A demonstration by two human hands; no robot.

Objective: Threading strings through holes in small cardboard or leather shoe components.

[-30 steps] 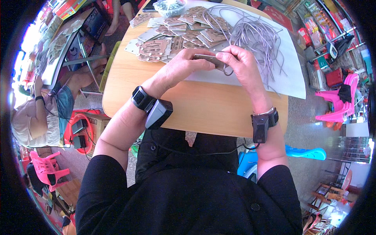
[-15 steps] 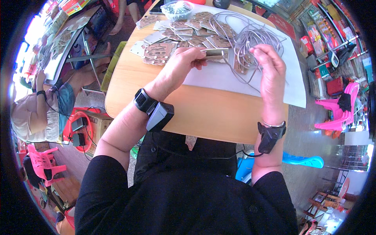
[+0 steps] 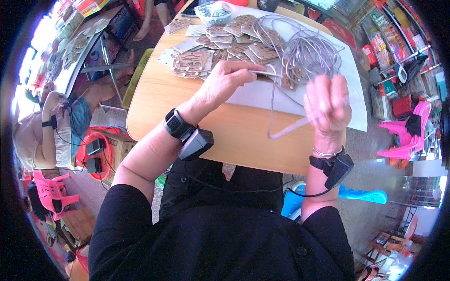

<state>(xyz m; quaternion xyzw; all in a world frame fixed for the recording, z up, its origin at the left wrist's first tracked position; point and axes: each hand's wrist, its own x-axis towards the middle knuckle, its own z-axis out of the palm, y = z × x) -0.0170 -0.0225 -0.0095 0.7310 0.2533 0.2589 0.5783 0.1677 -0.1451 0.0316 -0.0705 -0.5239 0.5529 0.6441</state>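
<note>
My left hand (image 3: 229, 80) is closed on a thin cardboard piece (image 3: 268, 73), pinched between thumb and fingers and seen nearly edge-on. A grey cord (image 3: 272, 110) runs by the far end of this piece and loops down over the table's front. It rises again to my right hand (image 3: 329, 104), which is closed on it, blurred by motion. Whether the cord passes through the piece cannot be made out. Beyond my hands lies a loose tangle of the same cord (image 3: 316, 54). A pile of printed brown-and-white cardboard pieces (image 3: 192, 63) spreads to its left.
White paper (image 3: 354, 100) covers part of the wooden table (image 3: 215, 133). A clear tub (image 3: 213, 13) of small greenish bits stands at the far edge, near a dark round container (image 3: 268, 3). At left another person (image 3: 51, 110) sits by a second table. A pink chair (image 3: 412, 129) stands at right.
My right hand has moved nearer to me, drawing a loop of cord with it. The cardboard piece in my left hand has tilted to nearly edge-on.
</note>
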